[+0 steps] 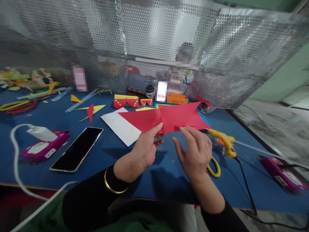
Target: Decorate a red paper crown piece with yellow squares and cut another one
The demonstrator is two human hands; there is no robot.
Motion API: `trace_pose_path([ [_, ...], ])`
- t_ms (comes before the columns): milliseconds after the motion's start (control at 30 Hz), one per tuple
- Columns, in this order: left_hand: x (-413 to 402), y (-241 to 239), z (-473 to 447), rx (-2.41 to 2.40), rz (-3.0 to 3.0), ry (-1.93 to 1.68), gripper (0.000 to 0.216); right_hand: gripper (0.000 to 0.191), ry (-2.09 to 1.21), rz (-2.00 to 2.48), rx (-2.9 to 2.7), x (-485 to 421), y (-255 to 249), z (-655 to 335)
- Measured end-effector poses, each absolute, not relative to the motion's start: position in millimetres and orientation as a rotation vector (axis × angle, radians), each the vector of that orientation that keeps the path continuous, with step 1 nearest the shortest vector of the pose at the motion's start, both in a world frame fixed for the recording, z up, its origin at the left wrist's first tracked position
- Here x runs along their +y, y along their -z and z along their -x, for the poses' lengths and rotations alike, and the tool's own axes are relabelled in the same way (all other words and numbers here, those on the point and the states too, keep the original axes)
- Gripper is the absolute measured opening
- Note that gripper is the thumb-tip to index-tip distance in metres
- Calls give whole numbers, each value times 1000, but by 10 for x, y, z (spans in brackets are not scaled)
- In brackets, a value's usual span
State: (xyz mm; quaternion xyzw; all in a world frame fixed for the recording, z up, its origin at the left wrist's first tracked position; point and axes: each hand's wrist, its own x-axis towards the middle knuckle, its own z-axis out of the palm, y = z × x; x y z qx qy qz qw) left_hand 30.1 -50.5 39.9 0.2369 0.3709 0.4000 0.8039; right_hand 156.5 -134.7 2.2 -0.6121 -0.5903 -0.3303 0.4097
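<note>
A creased sheet of red paper with pointed, notched ends is held up above the table. My left hand pinches its lower edge near the middle crease, thumb in front and fingers behind. Close to the same edge, further right, is my right hand; its fingertips meet or nearly meet the paper, while the thumb stands apart below. A white sheet with small yellow bits lies behind my left hand. To the right rests a yellow glue gun. A yellow scissor handle shows partly behind my right hand.
A black-screened phone and a purple power strip lie at left; another purple strip is at right. Red paper glasses, yellow paper pieces and scissors lie further back. A perforated screen stands behind the table.
</note>
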Motion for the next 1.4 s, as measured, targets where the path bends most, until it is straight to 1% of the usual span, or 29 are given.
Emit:
trace_pose_path([
  [67,-456,-334,-307,794,-529,-894,23,23,319,1547,-1135,-1332,21,-1533],
  [133,-446,-248,-302,795,-567,-914,25,32,-230,1466,-826,-1302,56,-1494],
  [167,-454,-206,-300,791,-588,-919,26,38,-433,1416,-727,-1281,70,-1474],
  [233,-488,-134,-302,781,-636,-922,28,44,-653,1353,-639,-1232,91,-1432],
  [300,-529,-87,-312,767,-706,-914,28,44,-734,1316,-593,-1186,101,-1391],
  [367,-561,-64,-325,764,-768,-894,27,41,-768,1273,-526,-1154,107,-1352],
  [500,-584,-49,-343,787,-775,-898,29,35,-720,1217,-441,-1142,114,-1285],
  [633,-585,-43,-348,808,-734,-922,27,37,-655,1205,-431,-1163,112,-1242],
  [767,-583,-45,-344,815,-747,-915,29,35,-590,1213,-423,-1160,91,-1259],
  [867,-575,-49,-340,819,-791,-878,27,35,-554,1219,-416,-1159,81,-1315],
  [1100,-556,-49,-335,825,-782,-879,25,34,-613,1248,-473,-1206,104,-1395],
  [1300,-541,-52,-307,801,-838,-828,23,26,-510,1324,-592,-1234,92,-1445],
  [1400,-510,-74,-298,833,-796,-844,24,28,-380,1472,-695,-1383,108,-1591],
])
